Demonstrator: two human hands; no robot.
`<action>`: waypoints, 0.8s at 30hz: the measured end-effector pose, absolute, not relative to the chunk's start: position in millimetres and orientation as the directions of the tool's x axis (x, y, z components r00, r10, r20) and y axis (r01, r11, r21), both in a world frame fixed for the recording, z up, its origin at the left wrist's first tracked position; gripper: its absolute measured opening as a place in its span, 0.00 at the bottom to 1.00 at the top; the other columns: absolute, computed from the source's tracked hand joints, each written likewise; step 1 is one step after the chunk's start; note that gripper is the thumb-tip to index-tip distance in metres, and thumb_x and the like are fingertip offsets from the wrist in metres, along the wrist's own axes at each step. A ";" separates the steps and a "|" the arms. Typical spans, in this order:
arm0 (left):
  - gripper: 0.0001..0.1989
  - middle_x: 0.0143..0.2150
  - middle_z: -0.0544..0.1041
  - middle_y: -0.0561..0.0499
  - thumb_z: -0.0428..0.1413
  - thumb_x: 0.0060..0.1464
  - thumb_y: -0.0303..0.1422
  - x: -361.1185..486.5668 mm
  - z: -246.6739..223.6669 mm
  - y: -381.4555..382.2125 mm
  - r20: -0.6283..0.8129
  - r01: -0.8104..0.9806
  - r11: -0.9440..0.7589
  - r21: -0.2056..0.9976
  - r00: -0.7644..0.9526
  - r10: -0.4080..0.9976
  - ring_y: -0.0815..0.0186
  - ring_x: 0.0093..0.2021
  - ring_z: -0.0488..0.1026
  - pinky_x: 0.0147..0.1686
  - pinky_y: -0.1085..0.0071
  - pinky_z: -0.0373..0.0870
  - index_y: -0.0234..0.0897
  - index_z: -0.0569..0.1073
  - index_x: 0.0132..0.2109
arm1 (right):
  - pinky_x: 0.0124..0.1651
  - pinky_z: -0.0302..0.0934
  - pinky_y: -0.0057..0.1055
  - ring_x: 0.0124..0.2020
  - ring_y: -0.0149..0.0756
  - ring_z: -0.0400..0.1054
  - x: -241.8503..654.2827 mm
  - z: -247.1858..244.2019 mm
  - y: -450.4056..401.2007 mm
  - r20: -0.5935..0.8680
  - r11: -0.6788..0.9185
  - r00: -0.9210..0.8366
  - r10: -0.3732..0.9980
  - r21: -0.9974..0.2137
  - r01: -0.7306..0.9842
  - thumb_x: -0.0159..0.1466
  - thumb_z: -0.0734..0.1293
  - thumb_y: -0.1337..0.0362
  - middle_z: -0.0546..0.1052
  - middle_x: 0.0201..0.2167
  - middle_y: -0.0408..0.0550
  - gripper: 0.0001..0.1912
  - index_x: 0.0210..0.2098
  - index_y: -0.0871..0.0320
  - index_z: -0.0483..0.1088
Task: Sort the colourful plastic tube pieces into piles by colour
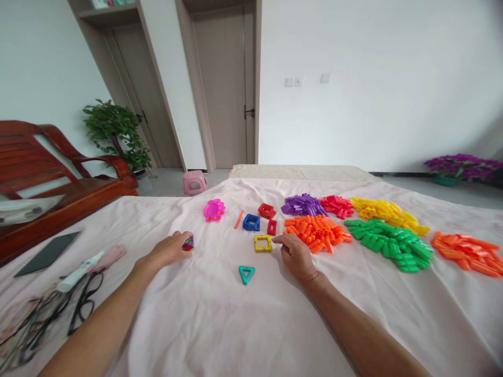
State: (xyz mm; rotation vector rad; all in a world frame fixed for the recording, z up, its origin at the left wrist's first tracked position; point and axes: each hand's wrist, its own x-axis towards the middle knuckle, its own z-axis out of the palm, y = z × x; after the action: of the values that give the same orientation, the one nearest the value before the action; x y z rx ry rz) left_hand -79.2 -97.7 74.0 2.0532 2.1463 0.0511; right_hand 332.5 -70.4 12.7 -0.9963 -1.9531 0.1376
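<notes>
My left hand (pixel 173 248) is closed on a small stack of coloured triangle tiles (pixel 188 243), purple, red and green at the edges, just above the cloth. My right hand (pixel 294 255) has its index finger stretched out beside a yellow square tile (pixel 263 251); the other fingers curl under and nothing shows in them. Between the hands and nearer to me lies a teal triangle tile (pixel 246 279). Farther back are blue square tiles (pixel 251 228), red square tiles (pixel 266 214), a small red rectangular tile (pixel 272 234) and an orange stick (pixel 238 219).
A pink flower-shaped dish (pixel 214 202) lies beyond my left hand. Piles of purple pieces (pixel 304 205), orange pieces (pixel 316 230), green pieces (pixel 389 243) and yellow pieces (pixel 387 212) spread to the right. Eyeglasses (pixel 83 301) and a dark tablet (pixel 47 254) lie at the left.
</notes>
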 end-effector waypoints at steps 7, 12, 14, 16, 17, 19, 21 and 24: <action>0.23 0.48 0.76 0.47 0.58 0.52 0.36 -54.4 68.9 -97.1 -0.027 0.925 -0.199 0.323 0.219 0.975 0.58 0.45 0.74 0.47 0.66 0.67 0.43 0.73 0.56 | 0.47 0.68 0.35 0.41 0.38 0.74 331.9 12.8 -71.7 0.658 0.668 -0.278 0.700 -0.465 0.581 0.54 0.57 0.81 0.80 0.37 0.47 0.23 0.39 0.56 0.76; 0.27 0.51 0.76 0.46 0.62 0.48 0.38 1.0 65.1 -88.1 -0.015 0.861 -0.259 0.438 0.295 0.955 0.58 0.46 0.74 0.45 0.68 0.68 0.41 0.72 0.56 | 0.47 0.67 0.34 0.41 0.37 0.74 331.9 12.4 -71.9 0.648 0.674 -0.297 0.701 -0.468 0.572 0.53 0.57 0.82 0.80 0.38 0.46 0.24 0.39 0.56 0.76; 0.29 0.51 0.76 0.46 0.63 0.46 0.38 24.8 62.1 -82.6 -0.015 0.850 -0.257 0.461 0.297 0.955 0.58 0.47 0.75 0.44 0.68 0.68 0.41 0.71 0.57 | 0.46 0.67 0.33 0.40 0.37 0.74 331.8 13.4 -72.9 0.646 0.674 -0.298 0.702 -0.470 0.569 0.53 0.57 0.82 0.80 0.36 0.46 0.24 0.38 0.56 0.76; 0.32 0.51 0.75 0.45 0.64 0.44 0.39 43.8 59.1 -77.5 -0.021 0.859 -0.223 0.460 0.261 0.965 0.57 0.47 0.75 0.44 0.68 0.68 0.40 0.70 0.58 | 0.45 0.67 0.33 0.40 0.37 0.74 331.6 14.3 -73.8 0.651 0.678 -0.298 0.698 -0.468 0.567 0.52 0.57 0.83 0.80 0.36 0.46 0.24 0.38 0.56 0.76; 0.34 0.52 0.75 0.45 0.65 0.43 0.40 50.8 57.7 -75.6 -0.022 0.866 -0.203 0.457 0.239 0.971 0.57 0.47 0.75 0.43 0.68 0.68 0.40 0.69 0.59 | 0.45 0.67 0.33 0.40 0.37 0.74 331.5 14.7 -74.1 0.655 0.679 -0.295 0.696 -0.466 0.567 0.52 0.57 0.83 0.80 0.36 0.47 0.24 0.38 0.56 0.76; 0.35 0.53 0.74 0.45 0.66 0.41 0.42 59.8 54.9 -73.5 -0.008 0.875 -0.181 0.449 0.207 0.978 0.58 0.47 0.75 0.43 0.69 0.68 0.40 0.68 0.58 | 0.46 0.67 0.33 0.40 0.38 0.74 331.4 15.2 -74.2 0.661 0.681 -0.292 0.691 -0.460 0.570 0.51 0.57 0.83 0.80 0.36 0.47 0.24 0.38 0.57 0.76; 0.32 0.53 0.73 0.46 0.66 0.41 0.42 63.9 52.2 -74.0 0.021 0.884 -0.171 0.435 0.179 0.984 0.59 0.46 0.75 0.42 0.70 0.67 0.40 0.69 0.54 | 0.45 0.67 0.33 0.39 0.38 0.73 331.6 15.5 -73.9 0.659 0.680 -0.296 0.692 -0.456 0.574 0.51 0.58 0.83 0.80 0.36 0.47 0.24 0.38 0.57 0.76; 0.22 0.47 0.74 0.48 0.64 0.45 0.40 66.0 48.2 -77.3 0.081 0.890 -0.190 0.415 0.173 0.982 0.61 0.44 0.74 0.40 0.71 0.66 0.40 0.70 0.47 | 0.44 0.66 0.33 0.39 0.38 0.73 331.6 16.8 -74.2 0.651 0.692 -0.324 0.687 -0.449 0.565 0.50 0.58 0.83 0.80 0.36 0.48 0.25 0.38 0.57 0.76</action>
State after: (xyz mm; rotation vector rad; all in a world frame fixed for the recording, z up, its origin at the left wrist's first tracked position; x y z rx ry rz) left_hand 66.0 -77.3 48.2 2.1790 1.7969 0.4835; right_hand 331.6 -74.2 16.8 -0.9617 -2.0178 0.1741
